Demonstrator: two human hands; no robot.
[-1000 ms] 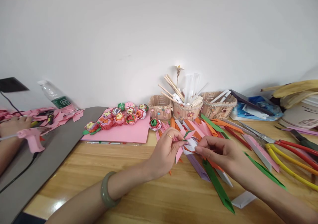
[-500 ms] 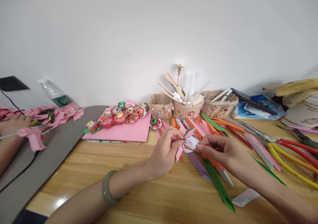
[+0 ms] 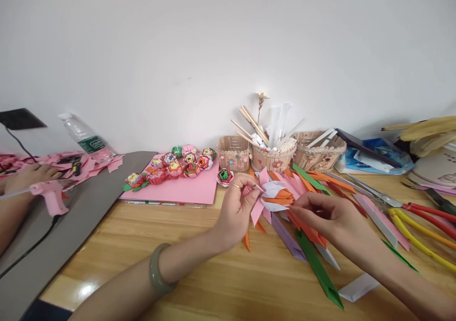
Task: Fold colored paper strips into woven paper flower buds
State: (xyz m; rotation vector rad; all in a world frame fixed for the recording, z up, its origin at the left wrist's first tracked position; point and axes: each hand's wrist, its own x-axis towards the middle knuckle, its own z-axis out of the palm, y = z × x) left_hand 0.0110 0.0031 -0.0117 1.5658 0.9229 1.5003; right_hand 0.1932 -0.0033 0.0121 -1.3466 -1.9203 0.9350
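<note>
A folded paper flower [image 3: 276,196] with white, orange and pink petals is held above the wooden table, between my two hands. My left hand [image 3: 239,212] pinches its pink petals at the left side; a ring and a green bangle show on that arm. On the right, my right hand [image 3: 322,214] has its thumb and fingers together at the tips of the orange and white petals. Beneath and behind the flower lie folded paper strips, among them a green strip [image 3: 318,266], a purple strip [image 3: 289,239] and a white strip [image 3: 358,287].
Finished paper flowers [image 3: 174,169] sit on pink sheets [image 3: 185,190]. Decorated baskets [image 3: 273,160] stand by the wall. Scissors [image 3: 399,202] lie at right. At left are another person's hand [image 3: 35,176], a pink glue gun [image 3: 52,197] and a bottle [image 3: 83,136].
The flower has turned, so its orange and white petals now point right toward my right hand. The other person's hand at left has shifted right. The view has moved slightly.
</note>
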